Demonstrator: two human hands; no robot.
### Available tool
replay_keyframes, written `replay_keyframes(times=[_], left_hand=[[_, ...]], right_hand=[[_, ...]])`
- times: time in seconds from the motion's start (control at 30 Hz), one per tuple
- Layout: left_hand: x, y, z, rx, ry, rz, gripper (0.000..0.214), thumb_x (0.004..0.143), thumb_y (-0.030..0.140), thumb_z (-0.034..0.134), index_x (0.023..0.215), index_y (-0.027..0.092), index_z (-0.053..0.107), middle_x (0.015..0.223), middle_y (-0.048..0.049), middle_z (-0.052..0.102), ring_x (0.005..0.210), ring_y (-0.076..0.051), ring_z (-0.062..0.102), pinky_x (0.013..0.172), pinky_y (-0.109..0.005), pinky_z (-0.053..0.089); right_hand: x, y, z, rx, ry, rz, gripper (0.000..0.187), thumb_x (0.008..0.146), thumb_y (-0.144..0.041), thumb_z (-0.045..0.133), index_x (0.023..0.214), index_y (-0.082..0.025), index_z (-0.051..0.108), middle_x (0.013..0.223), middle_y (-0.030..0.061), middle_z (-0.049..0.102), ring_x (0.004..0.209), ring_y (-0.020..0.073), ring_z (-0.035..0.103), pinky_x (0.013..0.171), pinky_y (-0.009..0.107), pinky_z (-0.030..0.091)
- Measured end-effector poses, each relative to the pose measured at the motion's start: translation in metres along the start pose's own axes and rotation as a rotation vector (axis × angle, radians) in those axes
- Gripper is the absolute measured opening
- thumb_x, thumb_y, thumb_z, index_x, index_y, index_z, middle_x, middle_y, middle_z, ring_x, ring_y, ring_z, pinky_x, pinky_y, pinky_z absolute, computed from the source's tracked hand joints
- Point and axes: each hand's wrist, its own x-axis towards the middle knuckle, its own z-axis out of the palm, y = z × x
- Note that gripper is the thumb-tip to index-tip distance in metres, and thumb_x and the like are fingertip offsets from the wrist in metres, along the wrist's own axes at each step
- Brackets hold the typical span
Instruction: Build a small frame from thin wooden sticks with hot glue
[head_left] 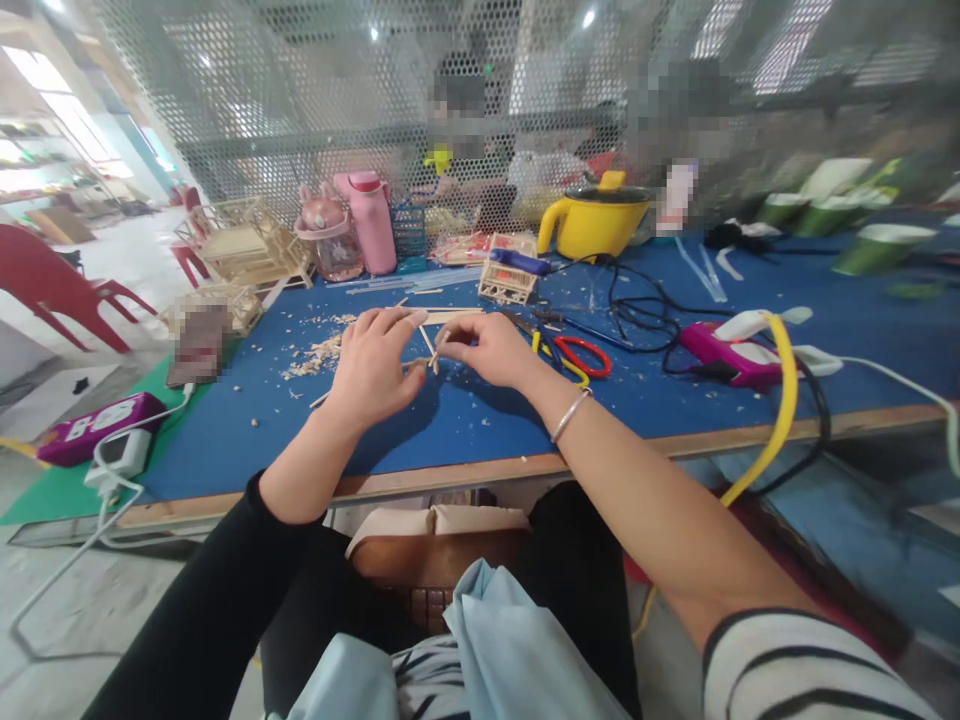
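Observation:
Thin wooden sticks (429, 342) meet at an angle between my two hands, just above the blue tabletop (465, 430). My left hand (379, 365) steadies them with thumb and fingers, the other fingers bent over from above. From the other side, my right hand (487, 348) pinches the end of a small wooden piece against them. The fingers partly hide where the pieces join. Behind the hands lie more loose sticks (459, 316). Wood scraps (322, 352) are heaped left of my left hand.
Red-and-yellow-handled tools (583, 356) and black cables (637, 310) lie right of my hands. A small wooden frame (508, 285) stands behind, near a yellow pot (596, 222) and pink bottle (373, 225). Purple power strips (724, 355) sit right and far left. A perforated screen (300, 110) rises behind.

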Motion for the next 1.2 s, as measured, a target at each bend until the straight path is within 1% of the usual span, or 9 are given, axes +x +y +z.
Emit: replay_keyframes(times=[0.1,0.2,0.37,0.63,0.87,0.93,1.03,1.13,1.2], left_hand=[[-0.011,0.016,-0.009,-0.108,0.114,-0.033,0.039,0.083,0.029,0.05,0.119,0.015,0.057,0.117,-0.0107,0.063,0.111,-0.026,0.053,0.097,-0.041,0.041],[-0.024,0.037,-0.009,-0.264,0.007,-0.112,0.033,0.09,0.026,0.042,0.115,0.016,0.061,0.101,-0.0092,0.07,0.096,-0.022,0.063,0.084,-0.034,0.049],[-0.038,0.06,0.001,-0.481,-0.058,-0.266,0.032,0.086,0.028,0.053,0.115,0.02,0.063,0.104,-0.0066,0.071,0.094,-0.022,0.066,0.082,-0.032,0.05],[-0.045,0.065,0.015,-0.661,-0.089,-0.44,0.036,0.084,0.024,0.052,0.118,0.018,0.062,0.092,-0.0059,0.074,0.086,-0.022,0.068,0.078,-0.031,0.051],[-0.048,0.062,0.014,-0.784,-0.035,-0.453,0.022,0.083,0.024,0.051,0.089,0.025,0.073,0.09,-0.0004,0.075,0.084,-0.019,0.068,0.076,-0.028,0.049],[-0.049,0.061,0.013,-0.787,-0.031,-0.466,0.022,0.083,0.026,0.052,0.087,0.024,0.073,0.087,-0.0005,0.075,0.08,-0.019,0.067,0.073,-0.028,0.048],[-0.05,0.061,0.014,-0.821,-0.023,-0.487,0.022,0.083,0.029,0.052,0.079,0.022,0.072,0.077,0.0,0.074,0.073,-0.017,0.066,0.07,-0.027,0.048],[-0.051,0.06,0.015,-0.863,-0.035,-0.499,0.023,0.083,0.029,0.051,0.074,0.021,0.07,0.072,0.0007,0.073,0.07,-0.016,0.065,0.071,-0.026,0.048],[-0.052,0.06,0.016,-0.871,-0.037,-0.511,0.023,0.083,0.03,0.051,0.075,0.02,0.07,0.073,0.0001,0.073,0.07,-0.016,0.065,0.07,-0.026,0.048]], right_hand=[[-0.009,-0.014,-0.003,0.195,0.017,0.086,0.015,0.072,-0.029,0.064,0.074,-0.014,0.063,0.066,-0.0014,0.058,0.062,0.0102,0.049,0.063,0.024,0.04],[-0.024,-0.025,-0.002,0.259,0.036,0.16,0.017,0.071,-0.031,0.066,0.074,-0.014,0.063,0.068,-0.001,0.06,0.064,0.0109,0.051,0.066,0.025,0.041],[-0.049,-0.03,0.003,0.291,0.056,0.311,0.021,0.07,-0.035,0.067,0.07,-0.015,0.062,0.06,-0.0033,0.056,0.055,0.0087,0.046,0.059,0.024,0.039],[-0.064,-0.028,0.009,0.223,0.112,0.471,0.021,0.069,-0.035,0.066,0.069,-0.014,0.062,0.055,-0.0036,0.053,0.048,0.0073,0.04,0.046,0.022,0.032],[-0.067,-0.033,0.021,0.151,0.15,0.385,0.02,0.072,-0.035,0.064,0.07,-0.015,0.063,0.063,-0.0006,0.059,0.058,0.0107,0.049,0.056,0.024,0.041],[-0.066,-0.03,0.011,0.121,0.077,0.375,0.024,0.073,-0.039,0.064,0.078,-0.015,0.064,0.069,0.001,0.062,0.062,0.0125,0.053,0.057,0.025,0.043],[-0.059,-0.013,-0.031,-0.03,0.027,0.391,0.043,0.076,-0.047,0.059,0.106,-0.017,0.06,0.086,0.005,0.066,0.069,0.0159,0.059,0.058,0.027,0.045],[-0.048,0.018,-0.086,-0.69,0.205,0.569,0.051,0.085,-0.049,0.046,0.121,-0.013,0.053,0.105,0.0144,0.065,0.089,0.0206,0.062,0.076,0.03,0.046],[-0.043,0.038,-0.114,-0.996,0.105,0.755,0.05,0.088,-0.041,0.044,0.124,-0.008,0.052,0.117,0.023,0.06,0.102,0.027,0.06,0.082,0.035,0.044]])
